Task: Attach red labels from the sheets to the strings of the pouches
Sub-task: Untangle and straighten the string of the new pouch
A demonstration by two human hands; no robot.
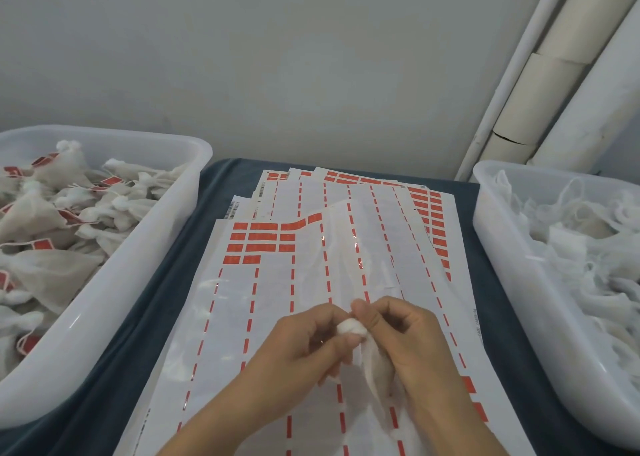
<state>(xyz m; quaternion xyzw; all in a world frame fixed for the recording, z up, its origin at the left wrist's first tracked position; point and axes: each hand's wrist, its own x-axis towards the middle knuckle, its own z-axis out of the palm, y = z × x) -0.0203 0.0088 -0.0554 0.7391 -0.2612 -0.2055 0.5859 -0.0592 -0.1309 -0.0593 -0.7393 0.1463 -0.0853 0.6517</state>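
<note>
Low at the centre of the head view, over the near end of the top label sheet [242, 317], both hands meet on one pouch [375, 358]. Its gathered white top [351, 329] sits between the two sets of fingertips, and its pale mesh body hangs from there toward the person, so the long axis runs roughly from the fingertips back to the wrists, tilted a little to the right. The left hand [304, 348] comes in from the lower left with fingers curled and pinching the gathered top from its side; the right hand [408, 337] comes in from the lower right, thumb and forefinger pinched at the same knot while the pouch body lies against its palm side. Whether the string is already drawn out between the fingers cannot be told; it is too fine to see.

The relation that matters next, by my judgement, is forward and left: the remaining red labels [259, 242] sit in a block near the far left of the top sheet, well apart from the hands and beyond them. The left hand is the nearer one to that block, so it would likely reach while the right keeps the pouch.

Labelled pouches fill the left bin [104, 282]; the right bin [512, 299] holds unlabelled white ones. Both stand on the bench [166, 282], covered in dark blue cloth.
</note>
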